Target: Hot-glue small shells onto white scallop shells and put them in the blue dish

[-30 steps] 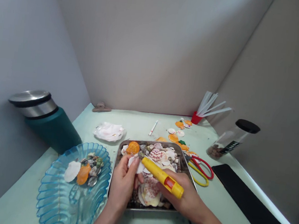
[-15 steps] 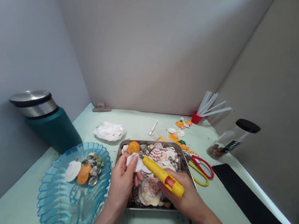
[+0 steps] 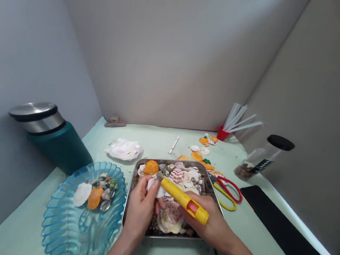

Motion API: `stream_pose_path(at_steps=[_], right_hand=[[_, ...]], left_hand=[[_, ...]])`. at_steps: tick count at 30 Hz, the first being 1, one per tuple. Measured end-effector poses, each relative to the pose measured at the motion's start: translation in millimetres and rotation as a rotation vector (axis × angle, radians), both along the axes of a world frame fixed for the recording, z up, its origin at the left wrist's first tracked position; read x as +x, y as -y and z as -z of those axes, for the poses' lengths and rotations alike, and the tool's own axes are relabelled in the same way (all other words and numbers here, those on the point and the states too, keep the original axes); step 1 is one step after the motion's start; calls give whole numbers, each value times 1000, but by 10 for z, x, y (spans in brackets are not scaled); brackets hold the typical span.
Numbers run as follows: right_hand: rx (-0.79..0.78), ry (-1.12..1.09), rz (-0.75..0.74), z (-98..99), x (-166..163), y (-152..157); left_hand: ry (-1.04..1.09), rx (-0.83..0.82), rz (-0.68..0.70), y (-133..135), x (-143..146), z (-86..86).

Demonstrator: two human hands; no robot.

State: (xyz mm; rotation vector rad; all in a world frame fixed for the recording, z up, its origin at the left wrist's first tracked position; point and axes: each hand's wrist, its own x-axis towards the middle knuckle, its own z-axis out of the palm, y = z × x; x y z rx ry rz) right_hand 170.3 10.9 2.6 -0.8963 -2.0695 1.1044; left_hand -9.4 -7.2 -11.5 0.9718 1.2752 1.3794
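My left hand [image 3: 141, 206] pinches a white seashell [image 3: 156, 187] between thumb and fingers, above a metal tray [image 3: 123, 214] heaped with shells. In my right hand [image 3: 205, 217] is a yellow pen-shaped tool [image 3: 177, 194] with a red part in its side. Its thin grey tip points left, at the upper edge of the white shell; whether it touches the shell, I cannot tell. An orange scallop shell [image 3: 151, 168] lies in the tray just beyond my left hand. Speckled and striped shells [image 3: 177, 175] fill the tray around both hands.
A blue scalloped dish [image 3: 55, 217] with several shells stands left, before a teal bottle [image 3: 63, 148]. Right are scissors [image 3: 229, 197], a black strip [image 3: 281, 226], and a clear jar [image 3: 258, 160]. Behind are a crumpled white bag [image 3: 124, 149] and a red cup [image 3: 223, 134] of translucent sticks.
My left hand and the white shell have shifted slightly to the right, and the shell has turned a little. The yellow tool has barely moved.
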Motion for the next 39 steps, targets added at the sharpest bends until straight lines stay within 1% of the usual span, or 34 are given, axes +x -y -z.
stream_pose_path(at_steps=[7, 13, 20, 30, 39], right_hand=[[-18, -6, 2, 1, 0, 3], [9, -15, 4, 11, 2, -11], [16, -6, 28, 42, -6, -20], [29, 11, 27, 74, 19, -21], [38, 11, 28, 33, -4, -18]], left_hand=[[-33, 1, 10, 8, 2, 10], [12, -20, -54, 10, -3, -52], [62, 0, -119, -7, -5, -71], [73, -7, -77, 2, 11, -101], [47, -17, -12, 6, 6, -48]])
